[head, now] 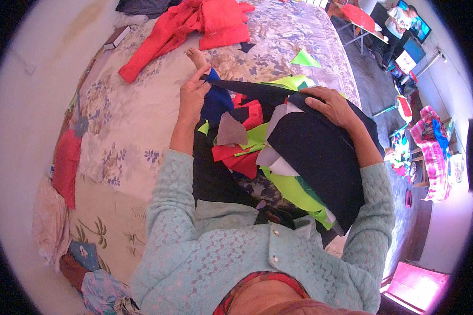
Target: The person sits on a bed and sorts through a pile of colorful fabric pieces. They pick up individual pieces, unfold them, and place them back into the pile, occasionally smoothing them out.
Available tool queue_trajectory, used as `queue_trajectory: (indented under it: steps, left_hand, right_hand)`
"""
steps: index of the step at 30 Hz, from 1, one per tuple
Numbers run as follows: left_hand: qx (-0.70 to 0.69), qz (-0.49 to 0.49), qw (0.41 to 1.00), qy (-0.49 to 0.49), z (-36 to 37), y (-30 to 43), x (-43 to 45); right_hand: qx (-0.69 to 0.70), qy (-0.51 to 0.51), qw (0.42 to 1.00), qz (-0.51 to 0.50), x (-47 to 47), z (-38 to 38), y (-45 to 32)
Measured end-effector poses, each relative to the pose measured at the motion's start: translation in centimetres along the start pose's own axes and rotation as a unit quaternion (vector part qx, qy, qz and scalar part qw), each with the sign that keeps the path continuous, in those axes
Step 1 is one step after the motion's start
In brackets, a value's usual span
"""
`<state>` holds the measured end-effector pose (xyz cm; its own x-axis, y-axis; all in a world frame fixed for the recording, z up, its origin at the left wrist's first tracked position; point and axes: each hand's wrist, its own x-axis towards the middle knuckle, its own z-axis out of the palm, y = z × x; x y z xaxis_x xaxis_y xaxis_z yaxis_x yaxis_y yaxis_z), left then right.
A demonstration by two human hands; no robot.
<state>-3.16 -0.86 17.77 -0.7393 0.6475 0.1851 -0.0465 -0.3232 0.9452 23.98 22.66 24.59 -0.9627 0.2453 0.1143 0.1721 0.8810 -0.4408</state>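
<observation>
My left hand [195, 88] pinches the far left end of a long black fabric piece [252, 89], which stretches across to my right. My right hand [331, 104] lies on the same black fabric, fingers spread over its upper edge near a large black panel [311, 157]. Between and below my hands lie a grey-brown scrap [231, 130], red scraps [242, 161], white-grey pieces [282, 164] and lime-green fabric [299, 193]. Dark fabric covers my lap. A bare foot [197, 58] and a blue cloth [217, 98] show just beyond my left hand.
Red garments [197, 25] and a green scrap [305, 59] lie farther out on the floral bedsheet [126, 106]. A small box [117, 37] sits at the bed's left edge. At the far right, a person [398, 25] stands near an ironing board [364, 25]; clothes cover a chair [419, 155].
</observation>
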Motion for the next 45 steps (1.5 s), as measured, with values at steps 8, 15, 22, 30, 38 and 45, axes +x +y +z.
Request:
queue_trajectory:
  steps: [8,15,22,30,38,45]
  left_hand:
    - [0.288,0.028,0.957,0.005,-1.2,-1.0,0.3]
    - [0.277,0.077,0.954,0.082,-2.4,-1.7,1.4]
    - [0.197,0.132,0.951,0.196,-3.8,-0.8,1.6]
    - [0.006,0.094,0.979,0.178,-1.9,1.3,0.6]
    - [-0.034,0.034,0.986,-0.162,8.0,6.1,-2.9]
    - [-0.027,0.006,0.957,-0.29,12.7,8.3,-3.9]
  right_hand:
    - [-0.006,-0.011,1.0,0.005,0.1,0.0,0.2]
    - [0.015,0.003,1.0,-0.008,-0.1,0.2,0.4]
    - [0.005,-0.026,0.999,0.017,0.2,-0.1,0.2]
    - [0.017,-0.016,1.0,0.014,0.1,-0.1,0.3]
    - [0.131,0.038,0.991,-0.005,-1.3,-1.8,-0.3]
    - [0.329,-0.007,0.943,-0.045,-1.8,-4.4,-6.8]
